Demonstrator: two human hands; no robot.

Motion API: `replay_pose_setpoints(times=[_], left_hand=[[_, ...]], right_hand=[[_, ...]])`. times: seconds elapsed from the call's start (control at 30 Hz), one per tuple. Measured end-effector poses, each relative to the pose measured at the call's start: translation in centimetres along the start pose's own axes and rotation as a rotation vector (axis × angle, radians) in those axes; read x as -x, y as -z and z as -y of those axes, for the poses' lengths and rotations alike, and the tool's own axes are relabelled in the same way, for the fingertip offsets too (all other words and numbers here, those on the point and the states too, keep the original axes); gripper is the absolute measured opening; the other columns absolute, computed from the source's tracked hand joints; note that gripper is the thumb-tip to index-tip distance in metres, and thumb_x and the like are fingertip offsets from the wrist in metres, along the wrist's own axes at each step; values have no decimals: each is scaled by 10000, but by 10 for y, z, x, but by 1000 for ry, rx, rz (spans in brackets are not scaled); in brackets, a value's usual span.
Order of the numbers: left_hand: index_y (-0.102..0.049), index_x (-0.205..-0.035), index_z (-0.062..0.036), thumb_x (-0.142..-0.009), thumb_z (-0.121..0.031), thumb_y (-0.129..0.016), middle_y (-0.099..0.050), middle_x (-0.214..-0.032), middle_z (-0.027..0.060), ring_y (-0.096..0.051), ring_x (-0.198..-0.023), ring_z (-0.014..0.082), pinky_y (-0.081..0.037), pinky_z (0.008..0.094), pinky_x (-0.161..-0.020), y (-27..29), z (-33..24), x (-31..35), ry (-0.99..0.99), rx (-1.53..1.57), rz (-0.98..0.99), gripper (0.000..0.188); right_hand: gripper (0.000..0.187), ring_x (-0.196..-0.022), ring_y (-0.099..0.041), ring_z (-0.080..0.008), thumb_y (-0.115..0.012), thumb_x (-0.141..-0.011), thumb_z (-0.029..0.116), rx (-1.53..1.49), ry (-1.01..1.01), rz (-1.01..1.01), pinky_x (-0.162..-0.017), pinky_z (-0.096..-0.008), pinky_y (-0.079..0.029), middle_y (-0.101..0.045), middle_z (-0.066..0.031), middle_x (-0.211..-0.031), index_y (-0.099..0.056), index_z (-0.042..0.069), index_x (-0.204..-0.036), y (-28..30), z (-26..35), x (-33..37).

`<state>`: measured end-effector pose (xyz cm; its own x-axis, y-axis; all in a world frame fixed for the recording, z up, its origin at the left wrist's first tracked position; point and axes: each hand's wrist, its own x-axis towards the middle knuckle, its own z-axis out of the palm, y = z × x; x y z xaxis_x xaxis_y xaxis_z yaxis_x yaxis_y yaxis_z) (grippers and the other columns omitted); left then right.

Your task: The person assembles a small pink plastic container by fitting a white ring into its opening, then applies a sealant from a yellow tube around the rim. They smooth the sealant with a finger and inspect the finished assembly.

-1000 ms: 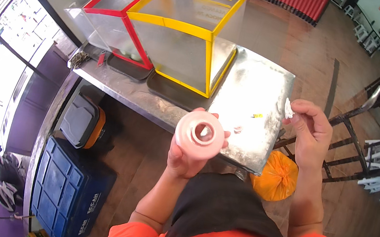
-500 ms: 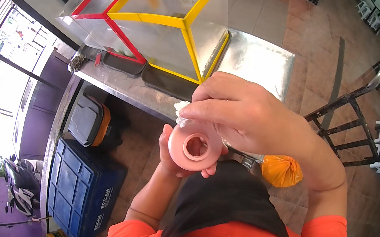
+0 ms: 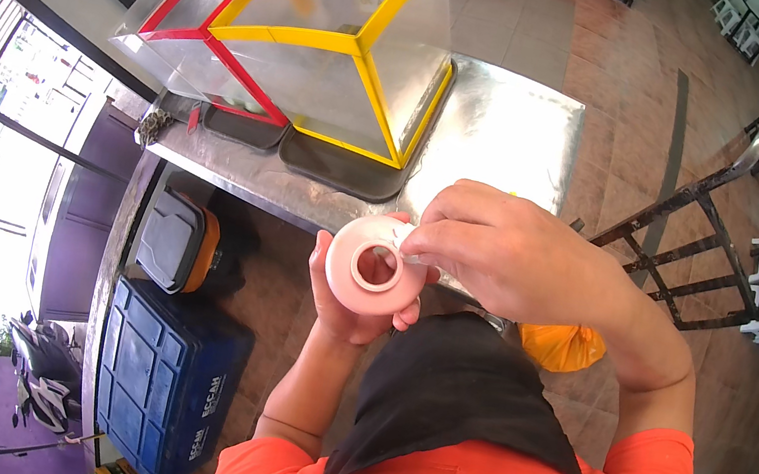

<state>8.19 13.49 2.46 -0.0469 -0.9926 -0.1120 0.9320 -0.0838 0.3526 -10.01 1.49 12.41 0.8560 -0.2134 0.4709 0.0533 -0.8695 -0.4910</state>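
Note:
A small pink round jar [image 3: 341, 276] with an open round neck faces up in front of the black apron [image 3: 444, 391]. My left hand [image 3: 348, 321] cups it from beneath, thumb on its left side, fingertips showing through or past its edges. Bent over from the right, my right hand [image 3: 503, 254] pinches a crumpled white tissue [image 3: 404, 232] against the jar's upper right surface, beside the neck. Most of the tissue is hidden under my fingers.
Ahead stands a metal-topped counter [image 3: 508, 143] with a clear display case [image 3: 295, 80] framed in red and yellow, and dark trays [image 3: 341, 169]. At left are a blue crate [image 3: 161, 381] and a grey-lidded box [image 3: 171, 239]. A black metal frame [image 3: 695, 232] and orange bag [image 3: 563, 348] are right.
The jar and my left hand have shifted slightly left and up. My right hand has moved down and the tissue has slid from the jar's upper left rim to its upper right side.

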Motion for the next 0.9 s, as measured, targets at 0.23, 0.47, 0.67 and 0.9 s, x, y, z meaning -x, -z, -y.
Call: replay_pose_setpoints(times=[0.23, 0.47, 0.67, 0.9], left_hand=[[-420, -1482, -59, -925, -814, -340, -658, -1095, 350, -654, -569, 342, -522, 395, -452, 5, -3, -9, -51, 107, -55, 942], [-418, -1492, -26, -986, -747, -276, -631, -1049, 416, -588, -473, 369, -490, 394, -409, 7, -11, -6, -40, 23, 7, 892], [-382, -1520, -69, -952, -780, -336, -605, -1094, 441, -636, -552, 439, -527, 431, -445, 4, -13, 2, -15, 110, 50, 912], [-290, -1540, -144, -822, -766, -636, -518, -1303, 434, -703, -900, 538, -643, 551, -669, 8, -23, 15, -13, -2, 340, 1012]], right_hand=[[148, -911, -662, -277, -713, -890, 15, -317, -100, 24, -785, -367, -540, -671, -98, -971, -717, 31, -1037, 0, 7, 23], [137, -865, -644, -121, -689, -938, -13, -686, -429, -286, -758, -269, -513, -702, -49, -990, -725, 23, -1066, 2, -3, 48], [122, -863, -646, -88, -674, -954, 0, -702, -677, -411, -759, -245, -521, -713, -48, -957, -712, -13, -1069, -33, -29, 85], [97, -735, -659, -127, -681, -923, 33, -410, -1079, -518, -670, -280, -519, -701, -87, -821, -674, -48, -977, -136, -128, 180]])
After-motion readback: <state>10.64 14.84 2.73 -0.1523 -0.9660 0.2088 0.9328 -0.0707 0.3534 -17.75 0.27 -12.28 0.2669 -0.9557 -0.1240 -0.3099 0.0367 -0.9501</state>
